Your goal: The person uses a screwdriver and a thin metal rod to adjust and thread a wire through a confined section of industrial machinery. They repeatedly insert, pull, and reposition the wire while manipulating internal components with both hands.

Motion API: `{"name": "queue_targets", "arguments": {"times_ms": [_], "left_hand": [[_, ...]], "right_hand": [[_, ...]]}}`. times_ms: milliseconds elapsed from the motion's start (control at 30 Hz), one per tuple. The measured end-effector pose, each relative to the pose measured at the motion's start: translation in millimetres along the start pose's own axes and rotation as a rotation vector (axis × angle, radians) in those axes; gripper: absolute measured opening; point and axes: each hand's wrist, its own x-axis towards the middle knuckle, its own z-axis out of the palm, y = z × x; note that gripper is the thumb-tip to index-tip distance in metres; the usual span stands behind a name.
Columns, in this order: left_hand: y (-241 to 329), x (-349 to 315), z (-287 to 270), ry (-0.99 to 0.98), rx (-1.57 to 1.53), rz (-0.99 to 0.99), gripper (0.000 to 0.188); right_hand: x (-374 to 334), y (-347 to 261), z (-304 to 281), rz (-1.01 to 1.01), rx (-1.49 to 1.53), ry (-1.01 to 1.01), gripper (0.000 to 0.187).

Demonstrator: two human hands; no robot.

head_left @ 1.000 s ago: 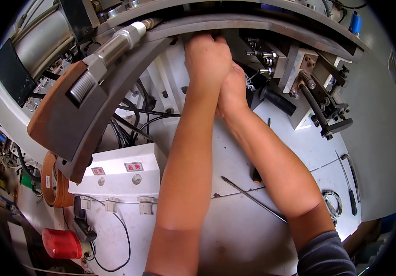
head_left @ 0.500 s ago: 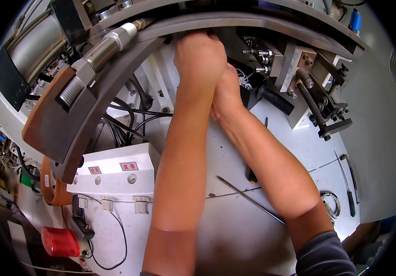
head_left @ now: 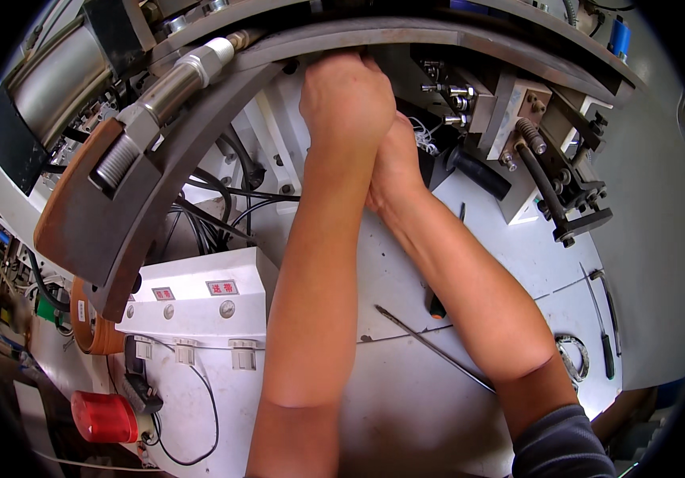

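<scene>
We seemed to be working by feel, left hand (head_left: 348, 92) and partly covered right hand (head_left: 398, 159), at one curved metal plate (head_left: 422, 37) above the tabletop's (head_left: 394, 263) far side; whether either gripped anything, we could not tell. The next move likely called for steady wrists. We counted three grey knobs (head_left: 244, 355), one red lamp (head_left: 103, 417) near the left edge, one black-handled screwdriver (head_left: 608, 355) beside the right.
</scene>
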Motion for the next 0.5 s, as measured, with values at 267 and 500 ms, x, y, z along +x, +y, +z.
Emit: {"name": "queue_targets", "arguments": {"times_ms": [267, 500], "left_hand": [[-3, -5, 3, -0.028, 0.070, -0.018, 0.030], [-23, -2, 4, -0.055, -0.033, 0.011, 0.025]], "right_hand": [[-4, 7, -6, 0.031, 0.055, 0.011, 0.022], [-1, 30, -18, 0.000, 0.058, -0.015, 0.022]]}}
